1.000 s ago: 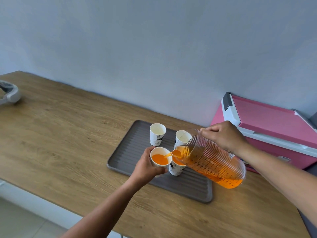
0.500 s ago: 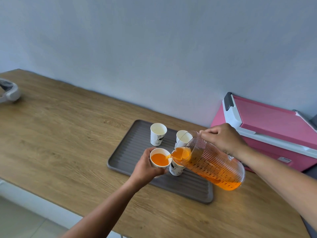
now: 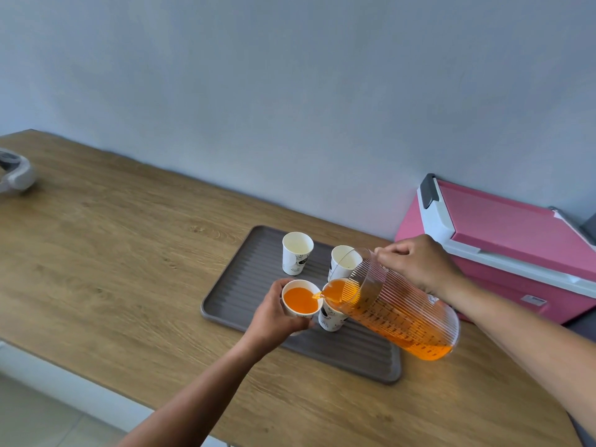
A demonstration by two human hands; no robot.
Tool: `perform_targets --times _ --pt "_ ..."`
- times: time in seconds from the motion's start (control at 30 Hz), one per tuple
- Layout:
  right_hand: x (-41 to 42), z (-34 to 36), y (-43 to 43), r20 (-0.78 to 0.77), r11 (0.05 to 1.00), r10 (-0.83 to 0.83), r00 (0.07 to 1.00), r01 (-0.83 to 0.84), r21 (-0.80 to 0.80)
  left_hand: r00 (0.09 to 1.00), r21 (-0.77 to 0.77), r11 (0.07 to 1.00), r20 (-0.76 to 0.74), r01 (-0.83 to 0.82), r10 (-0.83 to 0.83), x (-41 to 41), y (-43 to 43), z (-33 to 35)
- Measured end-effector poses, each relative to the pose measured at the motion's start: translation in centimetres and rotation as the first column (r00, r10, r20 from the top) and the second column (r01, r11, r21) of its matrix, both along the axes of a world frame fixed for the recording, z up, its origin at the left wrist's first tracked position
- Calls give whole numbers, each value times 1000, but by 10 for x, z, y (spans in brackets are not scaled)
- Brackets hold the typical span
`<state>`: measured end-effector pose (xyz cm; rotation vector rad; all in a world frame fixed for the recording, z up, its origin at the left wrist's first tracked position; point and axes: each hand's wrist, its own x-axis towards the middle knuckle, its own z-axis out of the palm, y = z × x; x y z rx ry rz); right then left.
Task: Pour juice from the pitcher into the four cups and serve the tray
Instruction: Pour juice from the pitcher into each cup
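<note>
My right hand grips the clear ribbed pitcher by its handle side and tilts it left, orange juice at its spout. My left hand holds a white paper cup above the grey ridged tray; that cup is nearly full of juice. A second cup stands under the pitcher's spout, mostly hidden. Two empty white cups, one at the tray's back left and one behind the pitcher's rim, stand upright.
The tray lies on a wooden table against a pale wall. A pink and white cooler box stands just behind my right hand. A white headset rests at the far left table edge. The table's front edge runs below my left forearm.
The juice level in the held cup has risen. The pitcher has tipped slightly more and its spout sits closer to the cup. Both hands have stayed in much the same place.
</note>
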<state>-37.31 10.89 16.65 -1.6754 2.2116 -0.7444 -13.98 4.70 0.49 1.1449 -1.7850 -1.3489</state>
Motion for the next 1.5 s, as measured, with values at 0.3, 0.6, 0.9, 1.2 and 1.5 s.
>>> perform_targets --times 0.3,0.6,0.9,1.2,1.5 --pt "2 -1 4 63 998 -52 997 55 -38 1000 0 1000 -14 -4 4 1 -5 -2" --pt "-2 1 11 338 949 -224 914 284 -139 1000 -25 999 1 21 -21 0 -21 -2" --pt "-4 -1 17 500 866 -327 802 466 -180 999 17 999 -22 38 -38 -2 -50 -21" --pt "0 3 23 551 812 -391 737 558 -170 995 60 995 -47 85 -83 2 -67 -35" --pt "7 6 25 545 768 -437 716 612 -188 981 41 982 -69 184 -181 7 -80 -37"
